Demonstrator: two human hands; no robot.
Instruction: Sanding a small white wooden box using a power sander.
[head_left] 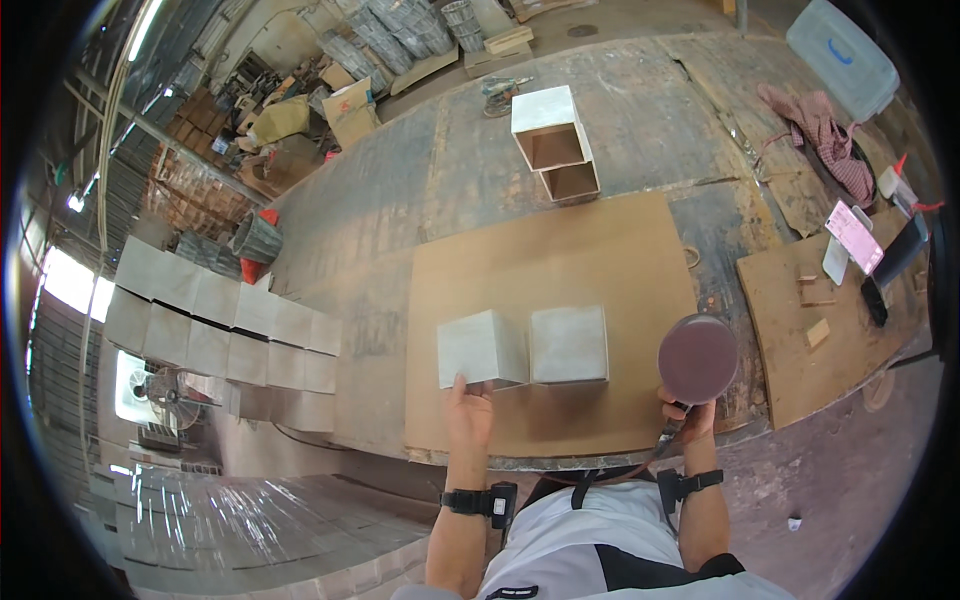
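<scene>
Two white open boxes stand side by side on a brown board on the workbench. My left hand (470, 408) grips the near lower edge of the left white box (468, 345), with some fingers hidden inside its opening. The right white box (569, 344) stands just beside it, untouched. Off to the right of both boxes, my right hand (688, 415) is closed round a disc sander (698, 358). The sander's round, purple-brown pad faces up, and a cord or hose runs from its handle toward my waist.
The brown board (560, 250) lies under the boxes. Farther off, two more boxes (548, 112) are stacked. White boxes (215, 335) stand in rows at the left. A smaller board (790, 340) holds wood scraps at the right, near a phone (855, 237) and a checked cloth (825, 130).
</scene>
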